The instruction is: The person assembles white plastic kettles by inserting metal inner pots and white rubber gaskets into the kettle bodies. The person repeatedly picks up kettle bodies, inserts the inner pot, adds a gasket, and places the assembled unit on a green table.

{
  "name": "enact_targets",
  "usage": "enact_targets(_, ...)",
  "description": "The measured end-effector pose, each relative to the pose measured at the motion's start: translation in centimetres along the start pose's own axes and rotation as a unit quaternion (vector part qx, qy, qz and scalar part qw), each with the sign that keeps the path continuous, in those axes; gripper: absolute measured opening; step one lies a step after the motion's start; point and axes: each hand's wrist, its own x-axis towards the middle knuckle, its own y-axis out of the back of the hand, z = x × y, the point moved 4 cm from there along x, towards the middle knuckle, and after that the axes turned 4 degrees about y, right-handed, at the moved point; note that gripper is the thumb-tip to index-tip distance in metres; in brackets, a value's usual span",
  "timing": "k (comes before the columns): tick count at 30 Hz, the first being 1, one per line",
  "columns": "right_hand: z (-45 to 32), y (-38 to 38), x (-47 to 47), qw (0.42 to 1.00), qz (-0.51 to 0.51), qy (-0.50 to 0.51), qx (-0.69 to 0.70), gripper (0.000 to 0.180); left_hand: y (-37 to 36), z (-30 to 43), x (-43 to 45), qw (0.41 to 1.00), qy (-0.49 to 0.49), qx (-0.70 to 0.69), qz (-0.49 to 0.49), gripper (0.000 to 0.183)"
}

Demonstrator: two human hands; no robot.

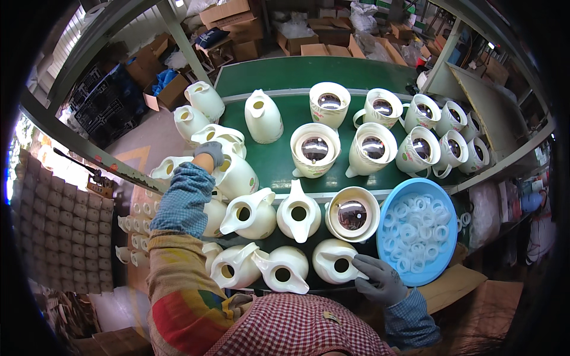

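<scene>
My left hand (pixel 209 154), in a grey glove, reaches out among cream plastic jug bodies at the left side; it touches the top of one jug (pixel 237 174), and its fingers are partly hidden. My right hand (pixel 380 279), also grey-gloved, has its fingertips at the edge of a spouted jug body (pixel 336 261) near my apron. Several more spouted jugs stand around, one of them (pixel 299 212) with its spout pointing away. Upturned jug bodies with shiny round liners inside, such as one (pixel 352 214), stand to the right and behind.
A light blue basin (pixel 451 249) of translucent plastic rings stands at my right. Beyond the jugs, the green work surface (pixel 276 75) has a metal edge. Metal frame posts (pixel 182 40) flank it. Cardboard boxes (pixel 238 24) lie behind; stacked jugs (pixel 67 222) stand far left.
</scene>
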Motion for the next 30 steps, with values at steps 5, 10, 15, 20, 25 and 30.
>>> enact_targets(5, 0.4, -0.2, 0.3, 1.0, -0.001, -0.006, -0.013, 0.05, 7.0, 5.8, -0.4, 0.949, -0.119, -0.148, 0.253, 0.046)
enact_targets(10, 1.7, -0.9, 0.1, 0.999, 0.011, -0.032, -0.005, 0.05, 6.6, 11.0, 4.5, 0.962, -0.072, -0.075, 0.252, 0.08)
enact_targets(15, 1.9, -1.2, 0.4, 0.999, 0.013, -0.014, -0.026, 0.05, 2.9, 13.1, 7.9, 0.888, -0.157, 0.013, 0.433, 0.024)
enact_targets(20, 1.1, -0.6, 0.3, 0.999, 0.028, 0.019, -0.028, 0.048, 8.2, 9.9, 4.8, 0.815, -0.248, -0.063, 0.52, 0.016)
enact_targets(25, 0.3, -0.7, 0.1, 0.998, 0.048, 0.05, -0.013, 0.047, 15.5, 6.4, -10.0, 0.623, -0.445, -0.161, 0.623, 0.022)
enact_targets(30, -4.5, 0.8, -0.2, 0.985, 0.071, 0.15, -0.034, 0.035, 18.2, 8.1, -23.4, 0.572, -0.516, -0.242, 0.59, 0.019)
